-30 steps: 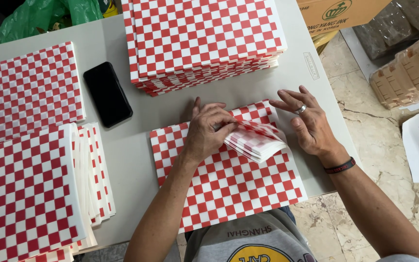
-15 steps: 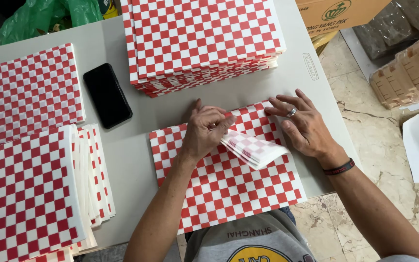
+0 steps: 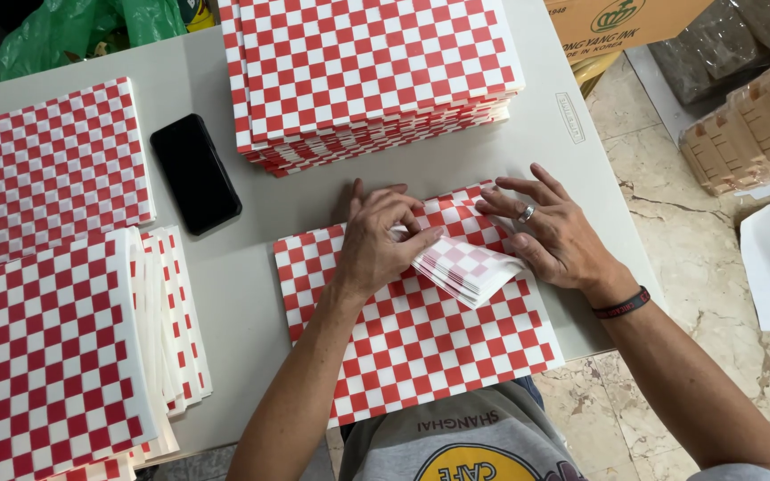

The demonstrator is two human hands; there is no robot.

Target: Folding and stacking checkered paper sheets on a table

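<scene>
A stack of red-and-white checkered paper sheets [image 3: 421, 343] lies on the grey table [image 3: 251, 294] right in front of me. Its far right corner [image 3: 470, 267] is folded back toward me, showing paler undersides. My left hand [image 3: 376, 240] pinches that folded bunch of sheets between thumb and fingers. Just to the right, my right hand [image 3: 554, 236] presses flat on the stack, fingers spread, with a ring on one finger and a dark band at the wrist.
A taller checkered stack [image 3: 372, 76] sits at the table's far side. More checkered stacks [image 3: 46, 347] fill the left, with a black phone [image 3: 195, 174] between. Cardboard boxes [image 3: 626, 22] and wrapped bundles [image 3: 750, 129] stand on the tiled floor at right.
The folded corner bunch has been pulled lower toward me and flattened. My right hand has shifted slightly left onto the stack beside it.
</scene>
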